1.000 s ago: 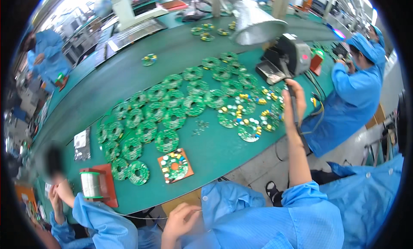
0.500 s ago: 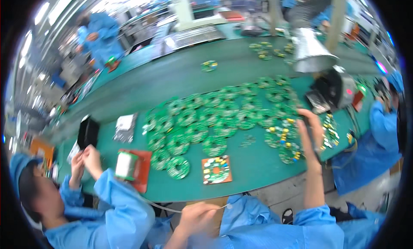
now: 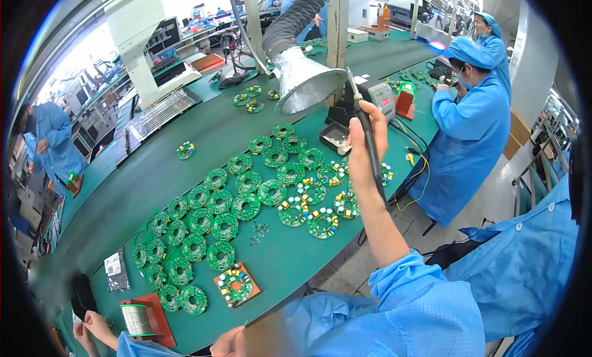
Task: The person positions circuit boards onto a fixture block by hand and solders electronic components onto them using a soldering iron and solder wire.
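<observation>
My right hand (image 3: 360,152) is closed round a soldering iron (image 3: 374,153), raised above the right end of the bench. The iron's metal tip points up, beside the metal hood of a fume duct (image 3: 311,82). Low in the picture, my left hand (image 3: 229,343) pinches a thin solder wire (image 3: 245,324), whose end sticks up past the fingers. Just beyond that hand, a ring-shaped circuit board with fitted parts (image 3: 237,286) rests on a brown-orange block (image 3: 254,284). A spool of solder (image 3: 137,320) stands on a reddish holder left of it.
Many green ring boards (image 3: 220,203) cover the mid-bench; boards with yellow and blue parts (image 3: 322,222) lie near its right edge. Behind my right hand stand a soldering station (image 3: 379,99) and a small tray (image 3: 336,138). Co-workers sit at right; another's hands (image 3: 98,328) are at lower left.
The view has swung to the right. My right hand and the soldering iron now appear higher, by the duct's hood. My left hand, still pinching the wire, sits lower and farther left in the picture.
</observation>
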A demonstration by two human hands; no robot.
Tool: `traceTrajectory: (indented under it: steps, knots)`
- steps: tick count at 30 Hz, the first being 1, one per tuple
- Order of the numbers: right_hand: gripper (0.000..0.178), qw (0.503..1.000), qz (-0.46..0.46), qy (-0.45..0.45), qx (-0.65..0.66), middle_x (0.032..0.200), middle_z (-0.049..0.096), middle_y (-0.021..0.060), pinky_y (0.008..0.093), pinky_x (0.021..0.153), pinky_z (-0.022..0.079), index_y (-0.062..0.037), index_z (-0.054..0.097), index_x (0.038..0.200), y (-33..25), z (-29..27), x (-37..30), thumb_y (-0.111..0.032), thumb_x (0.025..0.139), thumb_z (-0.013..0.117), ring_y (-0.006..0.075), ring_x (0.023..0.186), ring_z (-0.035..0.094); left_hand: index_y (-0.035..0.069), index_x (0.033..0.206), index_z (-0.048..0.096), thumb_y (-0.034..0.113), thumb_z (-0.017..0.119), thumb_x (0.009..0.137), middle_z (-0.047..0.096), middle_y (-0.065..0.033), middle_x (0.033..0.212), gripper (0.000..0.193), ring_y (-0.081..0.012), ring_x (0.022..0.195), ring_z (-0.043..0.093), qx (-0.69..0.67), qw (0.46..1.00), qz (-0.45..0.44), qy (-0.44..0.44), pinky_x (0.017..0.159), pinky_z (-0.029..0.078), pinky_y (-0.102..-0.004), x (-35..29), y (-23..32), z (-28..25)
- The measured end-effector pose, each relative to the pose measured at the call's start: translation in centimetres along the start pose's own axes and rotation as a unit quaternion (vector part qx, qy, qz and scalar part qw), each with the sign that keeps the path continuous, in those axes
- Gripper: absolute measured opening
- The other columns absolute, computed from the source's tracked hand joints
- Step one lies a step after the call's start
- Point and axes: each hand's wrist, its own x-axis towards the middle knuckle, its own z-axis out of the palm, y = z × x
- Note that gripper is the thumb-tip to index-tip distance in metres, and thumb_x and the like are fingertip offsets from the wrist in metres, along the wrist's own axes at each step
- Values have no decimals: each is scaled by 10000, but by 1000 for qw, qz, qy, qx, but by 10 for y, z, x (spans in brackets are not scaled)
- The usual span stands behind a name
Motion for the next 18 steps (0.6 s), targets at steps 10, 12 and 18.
traceTrajectory:
  steps: [10, 12, 18]
  knots:
    - [218, 980, -26, -196, -36, 851, 577, 24, 203, 626, 408, -25, 602, 1033, -15, -7, -64, -65, 820, 616, 70, 695, 516, -48, 994, 657, 25, 608, 849, 688, -131, 918, 169, -162, 808, 637, 23, 1000, 8, 13, 763, 491, -277, 3, -7, 2]
    - [232, 991, 41, -110, 67, 803, 518, 19, 219, 582, 405, -28, 526, 1093, -11, -10, -52, -102, 876, 566, 80, 639, 483, -48, 1013, 644, 23, 598, 859, 681, -123, 928, 175, -151, 813, 626, 27, 1000, 11, 4, 763, 483, -264, -1, -11, 1]
    - [217, 997, -15, 33, 68, 842, 512, 8, 224, 503, 376, -16, 512, 1107, 3, -40, -20, -29, 891, 535, 66, 616, 456, 3, 953, 575, 48, 589, 894, 490, 21, 774, 76, -49, 656, 391, -127, 985, -99, 63, 589, 324, -185, -13, -26, -1]
